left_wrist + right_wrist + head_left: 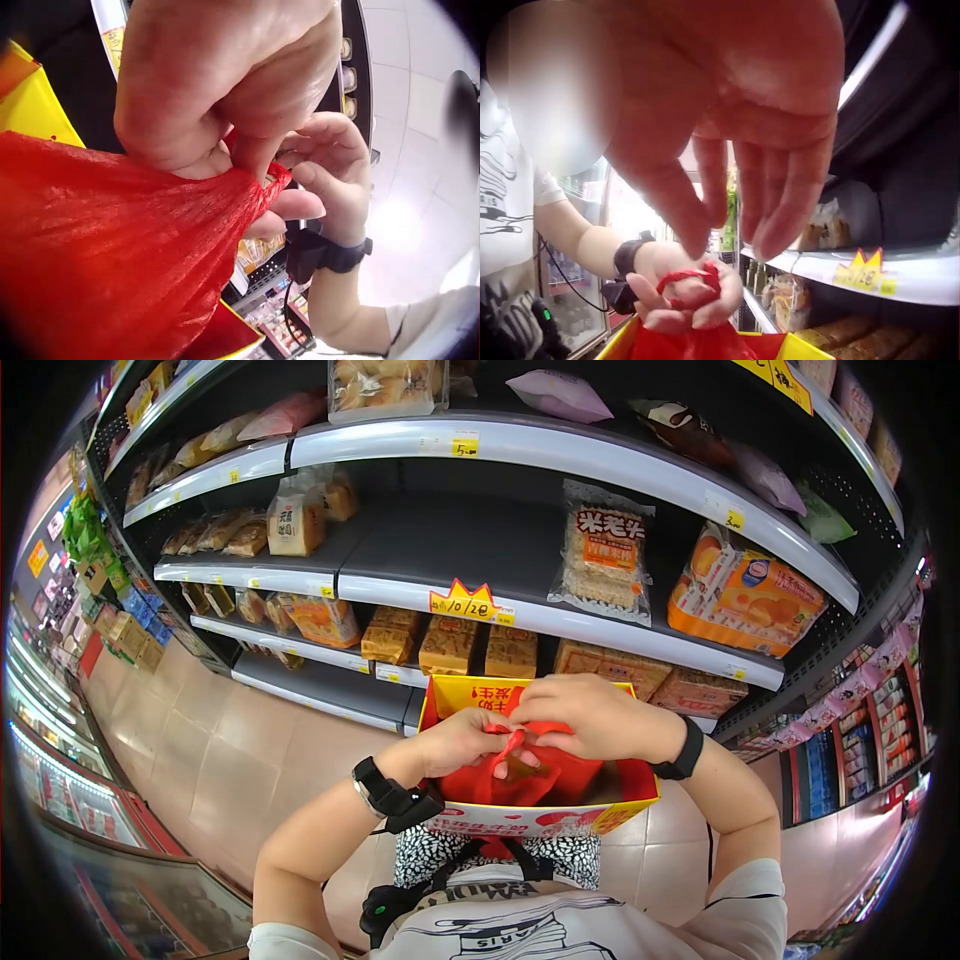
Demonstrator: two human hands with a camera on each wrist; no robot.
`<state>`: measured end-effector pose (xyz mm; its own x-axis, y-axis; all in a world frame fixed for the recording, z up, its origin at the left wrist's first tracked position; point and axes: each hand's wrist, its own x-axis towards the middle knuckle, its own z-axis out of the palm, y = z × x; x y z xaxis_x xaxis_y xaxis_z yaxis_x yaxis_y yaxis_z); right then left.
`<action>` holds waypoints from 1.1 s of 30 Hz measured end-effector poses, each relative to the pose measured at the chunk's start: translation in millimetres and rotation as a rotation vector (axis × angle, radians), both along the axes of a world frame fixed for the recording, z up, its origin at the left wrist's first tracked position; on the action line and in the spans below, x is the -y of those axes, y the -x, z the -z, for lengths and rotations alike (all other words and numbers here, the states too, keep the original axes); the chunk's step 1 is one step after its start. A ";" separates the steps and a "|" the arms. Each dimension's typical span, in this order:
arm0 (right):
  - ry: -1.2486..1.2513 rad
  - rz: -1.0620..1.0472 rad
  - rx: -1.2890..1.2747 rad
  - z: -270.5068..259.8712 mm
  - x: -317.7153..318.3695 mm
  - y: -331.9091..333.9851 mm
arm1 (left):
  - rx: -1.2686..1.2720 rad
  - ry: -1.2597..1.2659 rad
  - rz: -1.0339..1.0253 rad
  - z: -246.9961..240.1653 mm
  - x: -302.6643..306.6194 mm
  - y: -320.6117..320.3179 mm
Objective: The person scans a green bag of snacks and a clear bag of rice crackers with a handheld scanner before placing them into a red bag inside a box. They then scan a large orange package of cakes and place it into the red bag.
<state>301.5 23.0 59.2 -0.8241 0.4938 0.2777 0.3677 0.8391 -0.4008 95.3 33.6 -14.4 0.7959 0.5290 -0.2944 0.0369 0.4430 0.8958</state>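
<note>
My left hand grips the gathered neck of a thin red plastic bag. In the left wrist view the bag stretches taut and creased from those fingers. A twisted red loop stands up over the left hand in the right wrist view. Just above it hovers my right hand, fingers hanging down, with nothing between thumb and fingertips. The bag sits inside an open-topped yellow, red and white cardboard box in front of my body. The bag's contents are hidden.
Shop shelves curve around ahead, close beyond the box. They hold a bag of rice crackers, an orange multipack and several wrapped loaves. A price tag sticks up from a shelf edge. Tiled floor lies to the left.
</note>
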 end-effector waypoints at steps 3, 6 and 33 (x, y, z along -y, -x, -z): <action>-0.079 0.005 0.094 24.9 1.2 4.3 | -0.057 -0.076 0.052 4.0 -3.9 -0.3; -0.129 -0.009 0.012 29.9 -7.2 3.3 | -0.072 0.008 -0.040 -3.6 0.9 0.5; 0.025 0.106 -0.144 37.7 17.5 10.4 | -0.551 -0.560 0.111 -14.9 -19.1 10.1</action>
